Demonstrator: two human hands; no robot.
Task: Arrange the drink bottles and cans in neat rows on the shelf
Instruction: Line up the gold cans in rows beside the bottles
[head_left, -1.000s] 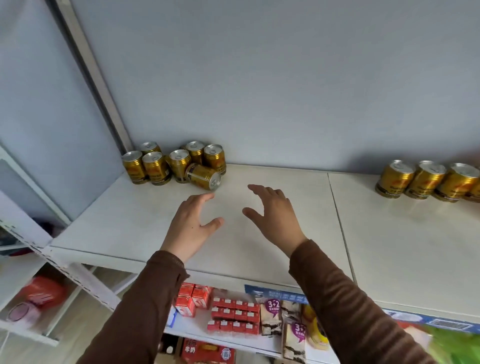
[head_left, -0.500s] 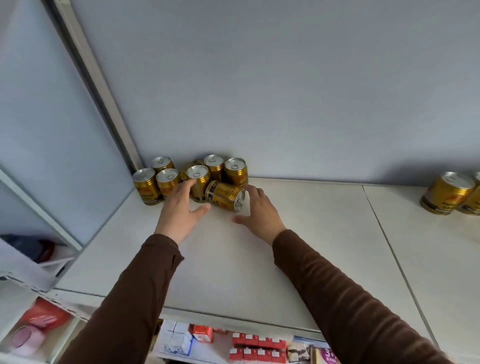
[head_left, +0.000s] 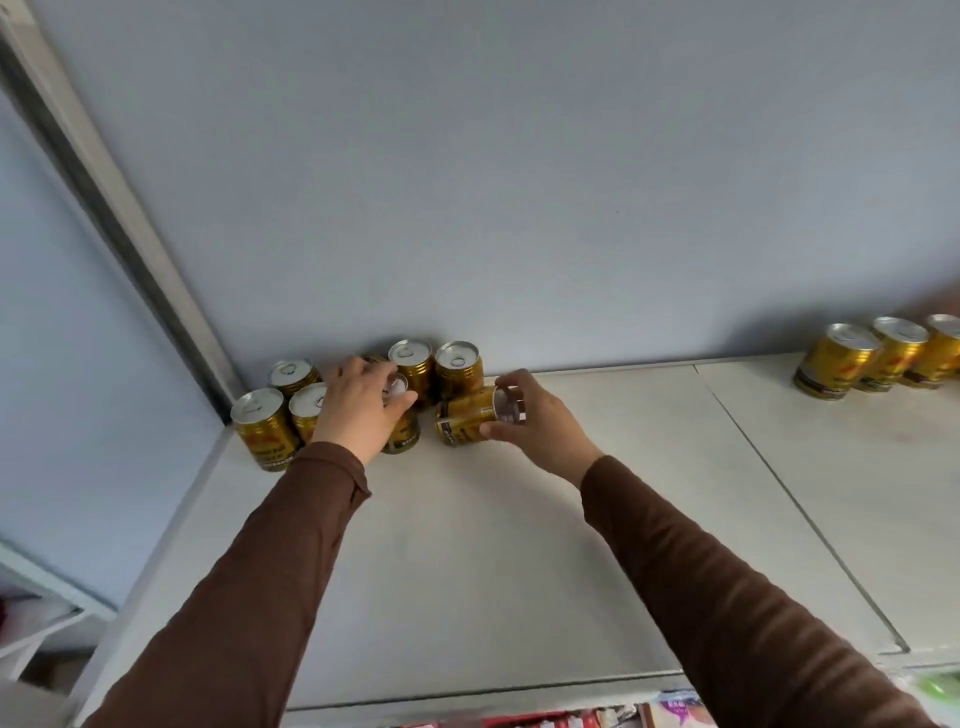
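On a white shelf board (head_left: 467, 571) that fills the lower middle of the frame, a cluster of gold drink cans stands against the pale blue back wall (head_left: 519, 182), just left of centre. The left hand (head_left: 358, 410) comes down over the top of one upright can (head_left: 402, 434) at the front of that cluster, its fingers curled round the silver lid so that most of the can's upper half is hidden. To its left stand three more upright cans: one at the near left corner of the group (head_left: 265, 434), one just behind the hand's wrist side (head_left: 307, 415), and one further back (head_left: 293, 375). Behind the hand, against the wall, are two more upright cans side by side (head_left: 414, 366) (head_left: 458, 370). Just right of the left hand, the right hand (head_left: 540, 428) grips a tipped can (head_left: 467, 421) that lies on its side with its silver end pointing right, the thumb below and the fingers curled over that end. A grey metal upright (head_left: 119, 208) runs diagonally down the upper left of the frame to the shelf's back left corner. At the far right edge, on a neighbouring shelf panel (head_left: 857, 493), three more gold cans (head_left: 836, 361) stand in a row near the wall. Both forearms wear brown sleeves (head_left: 260, 571).
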